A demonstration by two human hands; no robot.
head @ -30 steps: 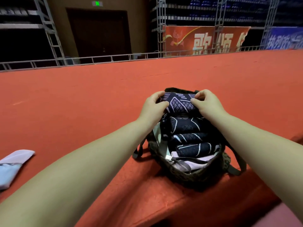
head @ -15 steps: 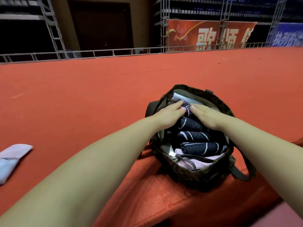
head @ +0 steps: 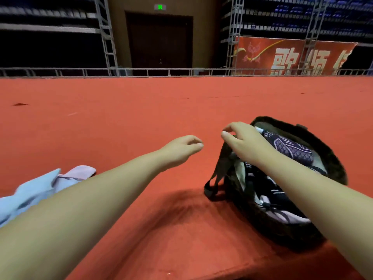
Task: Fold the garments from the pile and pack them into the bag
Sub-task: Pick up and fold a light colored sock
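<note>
A wide red carpeted platform (head: 121, 110) carries everything. Near its front edge, at the right, stands the dark patterned bag (head: 331, 158), its mouth open and a strap (head: 217, 178) hanging down its left side. Inside it, folded dark garments with white lines (head: 290, 150) are stacked, with a pale pink piece (head: 282, 216) at the near end. At the left edge lie a light blue garment (head: 32, 190) and a pink one (head: 80, 171), both unfolded. The right hand (head: 244, 142) hovers over the left rim of the bag, fingers loosely curled, gripping nothing. The left hand (head: 181, 148) is in the air between bag and pile, half closed and empty. The packing of one piece seems finished; I judge the next move is to reach left for the blue garment, spread it flat and fold it.
</note>
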